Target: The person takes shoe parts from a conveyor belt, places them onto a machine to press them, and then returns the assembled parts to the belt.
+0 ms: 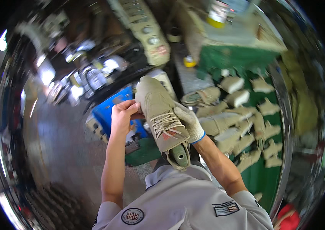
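A khaki lace-up shoe upper [151, 96], stretched over a green last [179, 154], is held up in front of my body, its toe pointing away from me. The last shows through the ankle opening at the near end, with a round hole in it. My left hand [123, 115], bare, pinches the left edge near the forefoot between thumb and fingers. Along the right side, my right hand [189, 122] grips the upper in a white knit glove with a blue cuff. Pale laces cross the tongue, and a reddish mark lies below them. The underside is hidden.
To the right stands a green-covered bench [264, 176] bearing several khaki shoe uppers [247, 143]. A blue machine box [112, 107] sits left of the shoe, below a beige control panel [147, 34]. Blurred metal machinery [93, 76] is farther left. A white-and-yellow container [218, 14] stands at the far right.
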A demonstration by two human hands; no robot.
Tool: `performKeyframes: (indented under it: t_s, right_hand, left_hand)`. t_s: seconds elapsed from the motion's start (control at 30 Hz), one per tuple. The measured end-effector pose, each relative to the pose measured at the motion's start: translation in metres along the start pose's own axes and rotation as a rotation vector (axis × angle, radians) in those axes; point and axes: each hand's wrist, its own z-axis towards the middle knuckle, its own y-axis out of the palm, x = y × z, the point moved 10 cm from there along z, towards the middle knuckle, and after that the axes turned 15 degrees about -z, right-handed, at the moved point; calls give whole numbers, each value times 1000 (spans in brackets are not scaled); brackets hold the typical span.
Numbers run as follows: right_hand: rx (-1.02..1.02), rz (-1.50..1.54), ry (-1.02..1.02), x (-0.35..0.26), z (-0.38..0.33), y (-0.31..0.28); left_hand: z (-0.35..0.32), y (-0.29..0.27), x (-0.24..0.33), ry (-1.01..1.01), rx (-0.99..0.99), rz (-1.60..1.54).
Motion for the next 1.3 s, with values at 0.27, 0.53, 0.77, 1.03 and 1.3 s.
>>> performKeyframes:
  t_s: [0.27, 0.53, 0.77, 1.03, 1.3]
  right_hand:
    - [45, -371, 127, 39, 107, 103]
    - [-42, -158, 42, 50, 195, 169]
    - [163, -113, 79, 99, 225, 169]
    - [177, -189, 66, 100, 239, 154]
    - [191, -245, 34, 108, 238, 154]
  left_hand:
    - [-20, -163, 46, 236, 538, -174]
    - [10, -212, 95, 430, 593, -300]
    - [27, -243, 47, 183, 598, -76]
    - [55, -189, 5, 145, 234, -807]
    - [80, -211, -40, 50, 46, -1257]
